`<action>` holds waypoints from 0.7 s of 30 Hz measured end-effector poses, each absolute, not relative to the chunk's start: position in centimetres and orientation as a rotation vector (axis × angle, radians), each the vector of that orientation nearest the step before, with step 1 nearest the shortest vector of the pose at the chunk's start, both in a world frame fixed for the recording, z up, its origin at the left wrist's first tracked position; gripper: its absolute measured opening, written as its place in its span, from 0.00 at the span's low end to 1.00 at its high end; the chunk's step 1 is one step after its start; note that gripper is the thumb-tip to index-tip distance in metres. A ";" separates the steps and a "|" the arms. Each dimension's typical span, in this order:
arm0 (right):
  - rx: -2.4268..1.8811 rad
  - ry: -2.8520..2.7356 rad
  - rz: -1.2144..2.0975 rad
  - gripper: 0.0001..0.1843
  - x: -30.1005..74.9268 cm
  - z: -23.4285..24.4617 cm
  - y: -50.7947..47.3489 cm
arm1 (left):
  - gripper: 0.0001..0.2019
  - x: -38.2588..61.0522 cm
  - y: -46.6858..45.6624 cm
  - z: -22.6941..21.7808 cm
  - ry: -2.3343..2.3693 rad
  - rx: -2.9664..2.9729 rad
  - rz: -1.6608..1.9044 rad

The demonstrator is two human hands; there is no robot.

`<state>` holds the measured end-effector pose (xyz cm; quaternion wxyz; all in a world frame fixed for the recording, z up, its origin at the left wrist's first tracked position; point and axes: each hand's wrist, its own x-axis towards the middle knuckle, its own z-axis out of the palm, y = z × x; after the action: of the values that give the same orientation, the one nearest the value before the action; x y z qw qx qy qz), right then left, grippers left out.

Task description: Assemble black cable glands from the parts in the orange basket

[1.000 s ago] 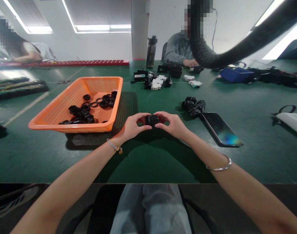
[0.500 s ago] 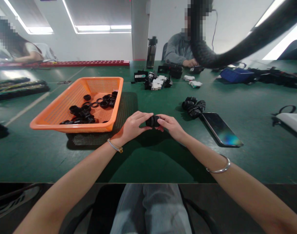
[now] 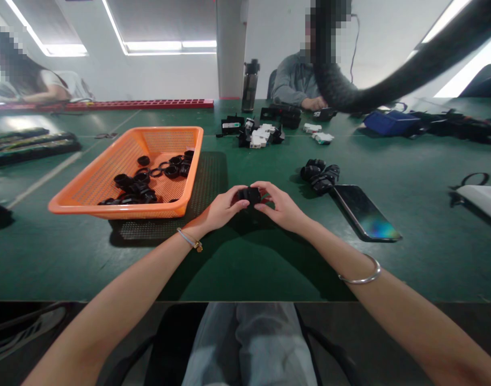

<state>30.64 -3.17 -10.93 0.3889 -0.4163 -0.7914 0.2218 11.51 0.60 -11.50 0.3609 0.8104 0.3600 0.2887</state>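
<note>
Between both hands, above the green table, is a small black ribbed cylindrical fitting [image 3: 251, 195]. My left hand [image 3: 227, 208] grips its left end between thumb and fingers. On its right side, my right hand [image 3: 279, 205] pinches it with the thumb below and the fingers over the top. Left of my hands stands an orange perforated basket [image 3: 80, 185] with several black ring-shaped and tubular parts [image 3: 138, 187] inside. A cluster of similar black fittings [image 3: 321, 176] lies on the table to the right of my hands.
A phone [image 3: 366, 212] lies at the right. Farther back are black and white parts [image 3: 261, 134], a dark bottle [image 3: 250, 86] and a blue item [image 3: 390, 123]. Opposite, a person [image 3: 295, 80] works with a hand on the table. A dark thick strap [image 3: 390, 88] hangs across the upper right.
Both hands have shifted their grip on the black fitting. My right fingers have moved up over its top, and my left thumb now lies nearer its front. The fitting looks turned.
</note>
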 end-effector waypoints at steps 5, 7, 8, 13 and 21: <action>-1.061 -2.084 0.518 0.18 30.6 -11.0 -3.3 | 0.14 11.6 0.4 -11.2 0.964 2.202 0.699; -1.077 -2.114 0.489 0.18 30.6 -10.9 -3.3 | 0.14 11.7 0.3 -11.3 1.006 2.246 0.670; -1.083 -2.127 0.474 0.18 30.6 -10.9 -3.4 | 0.14 11.7 0.2 -11.3 1.032 2.268 0.656; -1.096 -2.157 0.407 0.17 30.5 -10.7 -3.6 | 0.16 11.8 -0.2 -11.3 1.085 2.392 0.665; -1.140 -2.080 0.487 0.19 30.0 -10.8 -3.8 | 0.21 11.6 -0.3 -11.6 1.046 2.592 0.711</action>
<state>30.00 -3.78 -10.81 0.3525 -0.4406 -0.8038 0.1882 11.62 -0.30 -11.58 0.1285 0.8912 0.3598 0.2445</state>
